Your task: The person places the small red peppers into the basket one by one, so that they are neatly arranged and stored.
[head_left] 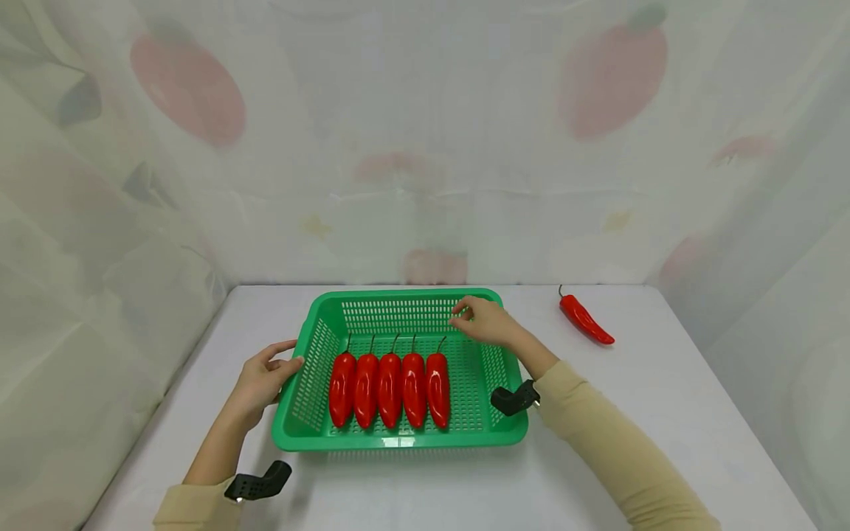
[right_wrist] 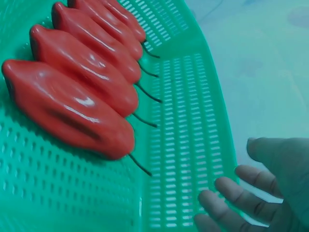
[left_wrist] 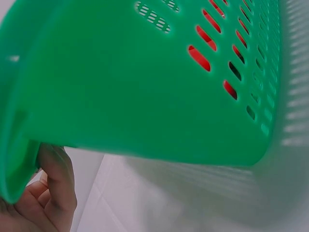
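Observation:
A green plastic basket (head_left: 398, 442) with slotted walls sits on the table. Several glossy red chili peppers (head_left: 389, 391) lie side by side in it, dark stems toward the back wall. At the basket's left rim my left hand (head_left: 260, 375) grips the edge, thumb on top; the left wrist view shows curled fingers (left_wrist: 60, 181) beneath the rim. My right hand (head_left: 487, 322) hovers over the back right part of the basket, holding nothing. In the right wrist view its fingers (right_wrist: 241, 193) are loosely extended, apart from the nearest pepper (right_wrist: 72, 111).
One more red chili pepper (head_left: 584, 318) lies on the white table (head_left: 637, 413), right of the basket. A pale curtain (head_left: 425, 243) with faded red prints hangs along the back. Black wrist cameras (head_left: 259, 483) are strapped to both forearms.

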The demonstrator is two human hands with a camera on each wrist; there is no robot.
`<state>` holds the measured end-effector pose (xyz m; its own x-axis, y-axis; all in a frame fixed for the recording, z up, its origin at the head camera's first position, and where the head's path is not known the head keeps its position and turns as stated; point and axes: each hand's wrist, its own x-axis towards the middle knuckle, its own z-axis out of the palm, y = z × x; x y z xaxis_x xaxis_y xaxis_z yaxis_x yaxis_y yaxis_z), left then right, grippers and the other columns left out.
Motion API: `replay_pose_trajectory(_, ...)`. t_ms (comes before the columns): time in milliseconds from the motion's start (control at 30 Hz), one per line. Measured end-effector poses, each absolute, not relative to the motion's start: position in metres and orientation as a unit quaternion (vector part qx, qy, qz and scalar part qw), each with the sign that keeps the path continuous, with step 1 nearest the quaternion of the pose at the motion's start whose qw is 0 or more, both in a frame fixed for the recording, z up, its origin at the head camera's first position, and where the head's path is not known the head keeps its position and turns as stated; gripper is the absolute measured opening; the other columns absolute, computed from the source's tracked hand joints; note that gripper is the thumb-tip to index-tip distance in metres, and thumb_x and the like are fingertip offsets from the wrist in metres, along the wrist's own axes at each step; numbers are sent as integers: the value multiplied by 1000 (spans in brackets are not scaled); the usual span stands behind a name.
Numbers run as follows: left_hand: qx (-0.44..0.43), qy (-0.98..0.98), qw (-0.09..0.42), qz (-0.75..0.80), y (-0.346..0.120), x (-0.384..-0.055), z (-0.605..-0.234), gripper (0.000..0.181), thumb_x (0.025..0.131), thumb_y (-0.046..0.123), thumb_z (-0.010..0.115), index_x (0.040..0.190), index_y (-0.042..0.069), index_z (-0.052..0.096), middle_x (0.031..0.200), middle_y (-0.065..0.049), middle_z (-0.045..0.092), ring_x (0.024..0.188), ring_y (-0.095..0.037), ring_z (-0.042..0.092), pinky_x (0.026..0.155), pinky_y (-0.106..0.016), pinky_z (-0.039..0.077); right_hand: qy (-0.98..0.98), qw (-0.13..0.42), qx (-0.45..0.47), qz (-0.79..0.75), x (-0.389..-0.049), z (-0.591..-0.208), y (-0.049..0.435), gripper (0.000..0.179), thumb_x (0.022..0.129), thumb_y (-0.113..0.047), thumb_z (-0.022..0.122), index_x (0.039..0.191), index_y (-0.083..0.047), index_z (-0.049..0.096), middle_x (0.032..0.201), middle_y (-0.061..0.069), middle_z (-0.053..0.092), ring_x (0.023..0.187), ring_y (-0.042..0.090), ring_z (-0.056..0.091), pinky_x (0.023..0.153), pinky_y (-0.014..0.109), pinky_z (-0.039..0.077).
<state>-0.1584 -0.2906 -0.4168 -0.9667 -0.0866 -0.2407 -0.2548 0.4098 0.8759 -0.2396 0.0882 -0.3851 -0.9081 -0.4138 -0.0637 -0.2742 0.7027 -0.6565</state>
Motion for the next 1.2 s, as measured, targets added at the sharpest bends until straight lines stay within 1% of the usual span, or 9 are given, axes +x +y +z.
replay_pose_trajectory(67, -103, 836, 79, 533, -290, -158, -417, 58, 92, 31, 55, 141, 8, 32, 94, -12, 64, 72, -16, 66, 63, -34, 56, 919, 86, -192, -333, -241, -382, 93, 32, 92, -27, 55, 115, -5, 58, 102, 10, 64, 86, 20, 62, 71, 33, 51)
replay_pose_trajectory(167, -102, 836, 79, 533, -291, -159, -417, 58, 92, 31, 55, 141, 9, 32, 95, -12, 64, 72, -16, 66, 63, -34, 56, 921, 63, -188, -337, -244, -380, 102, 32, 93, -27, 54, 116, -6, 58, 105, 12, 64, 92, 24, 61, 76, 38, 50)
replay_pose_trajectory(400, -98, 836, 79, 535, -291, -159, -417, 59, 92, 32, 55, 141, 9, 32, 96, -14, 63, 73, -17, 66, 64, -35, 56, 918, 11, -154, -365, -250, -380, 125, 32, 92, -27, 54, 116, -6, 58, 105, 13, 64, 92, 28, 62, 69, 36, 51)
replay_pose_trajectory(600, -100, 837, 80, 532, -291, -160, -419, 58, 92, 32, 55, 140, 9, 33, 96, -14, 63, 73, -18, 67, 65, -36, 56, 923, -24, -125, -362, -257, -385, 143, 32, 93, -28, 53, 116, -6, 58, 107, 15, 63, 97, 31, 62, 73, 41, 53)
replay_pose_trajectory(733, -99, 837, 81, 533, -293, -160, -421, 58, 92, 33, 55, 140, 9, 33, 96, -13, 64, 73, -18, 67, 65, -36, 56, 924, -40, -98, -367, -261, -388, 155, 33, 93, -29, 52, 117, -6, 57, 107, 16, 63, 98, 32, 62, 73, 43, 53)
replay_pose_trajectory(900, -100, 837, 81, 531, -294, -160, -422, 59, 92, 33, 56, 140, 9, 33, 95, -11, 64, 73, -18, 66, 65, -36, 56, 921, -62, -68, -379, -265, -395, 172, 33, 93, -26, 52, 117, -4, 57, 106, 18, 62, 98, 34, 61, 75, 45, 51)
replay_pose_trajectory(1067, -99, 840, 80, 527, -293, -160, -421, 59, 92, 34, 55, 141, 9, 32, 97, -14, 63, 74, -18, 66, 65, -36, 56, 922, -86, -50, -374, -269, -408, 192, 32, 92, -25, 53, 116, -3, 57, 105, 19, 63, 98, 34, 61, 77, 45, 49)
replay_pose_trajectory(1200, -97, 841, 80, 527, -293, -160, -420, 60, 92, 33, 55, 141, 8, 32, 97, -14, 63, 73, -18, 66, 65, -36, 56, 921, -92, -44, -375, -270, -414, 206, 34, 92, -25, 51, 117, -2, 56, 105, 19, 62, 97, 35, 59, 80, 45, 47)
